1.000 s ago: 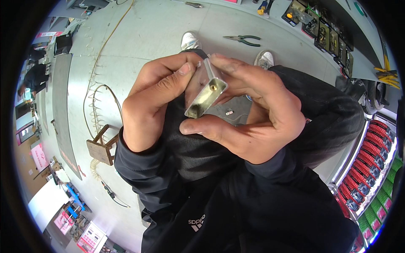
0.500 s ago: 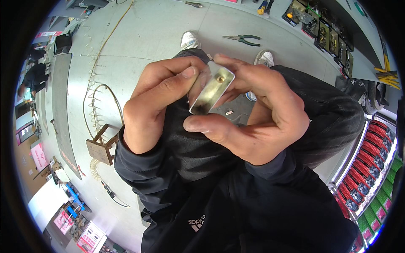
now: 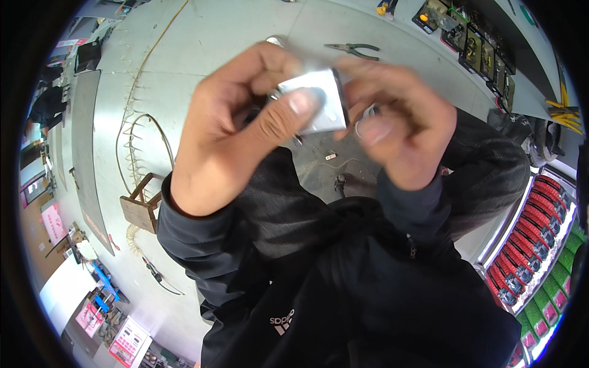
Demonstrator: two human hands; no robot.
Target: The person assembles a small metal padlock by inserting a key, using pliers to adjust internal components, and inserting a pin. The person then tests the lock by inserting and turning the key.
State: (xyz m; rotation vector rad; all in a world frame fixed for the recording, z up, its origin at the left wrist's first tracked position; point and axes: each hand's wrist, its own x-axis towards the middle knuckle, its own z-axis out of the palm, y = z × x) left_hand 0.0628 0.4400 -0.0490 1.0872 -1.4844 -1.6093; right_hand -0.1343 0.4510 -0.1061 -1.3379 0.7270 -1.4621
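A small boxy metal case [image 3: 328,113] with a bright silver face and a dark right edge is in front of me. My left hand [image 3: 236,122] is closed on it, thumb pressed flat on the silver face and fingers behind. A thin dark metal bit shows at its lower left. My right hand [image 3: 402,116] is just right of the case, fingers curled and smeared by motion. Its upper fingers are near the case's right edge, and whether they touch it is unclear. The right thumb stands apart from the case.
On the floor beyond lie pliers [image 3: 353,50] with dark handles. Parts trays [image 3: 469,52] line the far right. A wooden stool [image 3: 140,205] and coiled hose [image 3: 130,116] are left. Red coils [image 3: 531,236] fill a rack at right. Another person [image 3: 46,107] is far left.
The case has turned from showing its hollow, brassy inside to its flat silver face. It has moved up and right. My right thumb has come away from it, and the right hand has shifted up.
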